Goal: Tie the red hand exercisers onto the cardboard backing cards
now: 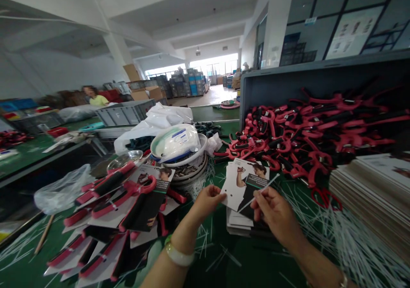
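Note:
My left hand (209, 202) pinches the left edge of a printed card (235, 187) with small holes in it. A white cable tie (270, 181) is held between the thumb and fingers of my right hand (270, 207), slanting across the card's dark printed part. Beneath the card, a stack of cards (238, 226) rests on the green table. To the left lies a pile of red and black clamps (137, 190) on cards. Loose white cable ties (346, 232) spread over the table at the right.
A grey crate (244, 96) of red and black clamps stands tipped at the back right. A tall card stack (368, 198) is at the right edge. Bowls, plastic bags (64, 190) and a wooden stick (45, 234) lie left. Another person (96, 98) is far left.

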Demonstrator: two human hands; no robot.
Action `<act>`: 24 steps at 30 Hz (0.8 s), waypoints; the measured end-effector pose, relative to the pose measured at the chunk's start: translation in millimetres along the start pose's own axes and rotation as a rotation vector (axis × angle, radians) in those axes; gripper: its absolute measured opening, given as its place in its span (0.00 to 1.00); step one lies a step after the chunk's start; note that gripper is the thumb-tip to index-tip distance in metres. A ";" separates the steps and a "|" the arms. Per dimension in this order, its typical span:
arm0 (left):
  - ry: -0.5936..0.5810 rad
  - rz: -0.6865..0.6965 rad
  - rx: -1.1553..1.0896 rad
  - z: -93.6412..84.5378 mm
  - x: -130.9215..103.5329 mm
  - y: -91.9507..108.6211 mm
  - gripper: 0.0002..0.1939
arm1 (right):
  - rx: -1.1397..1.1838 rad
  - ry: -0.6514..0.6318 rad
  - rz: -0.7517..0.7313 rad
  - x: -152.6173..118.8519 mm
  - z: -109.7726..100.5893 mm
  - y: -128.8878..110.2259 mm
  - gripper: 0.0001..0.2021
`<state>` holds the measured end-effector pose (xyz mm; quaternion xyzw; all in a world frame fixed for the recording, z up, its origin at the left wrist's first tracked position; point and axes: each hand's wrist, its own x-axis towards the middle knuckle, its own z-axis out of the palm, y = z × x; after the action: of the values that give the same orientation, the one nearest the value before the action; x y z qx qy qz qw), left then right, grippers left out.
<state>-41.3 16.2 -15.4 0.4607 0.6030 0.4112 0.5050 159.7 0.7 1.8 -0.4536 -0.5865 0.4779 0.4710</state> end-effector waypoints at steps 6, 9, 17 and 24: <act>-0.222 -0.170 -0.207 14.5 -26.5 6.9 0.20 | -0.171 0.134 -0.152 0.1 -3.8 -2.5 0.15; -0.248 -0.163 -0.319 23.9 -39.1 7.2 0.21 | -0.195 0.140 -0.134 -6.5 -5.7 -2.1 0.15; -0.177 -0.141 -0.490 57.1 -59.8 6.8 0.25 | -0.213 0.159 -0.076 -21.1 -6.5 6.0 0.15; -0.243 -0.195 -0.760 74.9 -73.8 13.2 0.18 | -0.315 0.181 -0.036 -23.0 -14.9 10.4 0.16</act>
<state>39.3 -50.1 2.9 0.2273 0.3849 0.4977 0.7433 178.6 -18.5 -9.7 -0.5525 -0.6174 0.3286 0.4534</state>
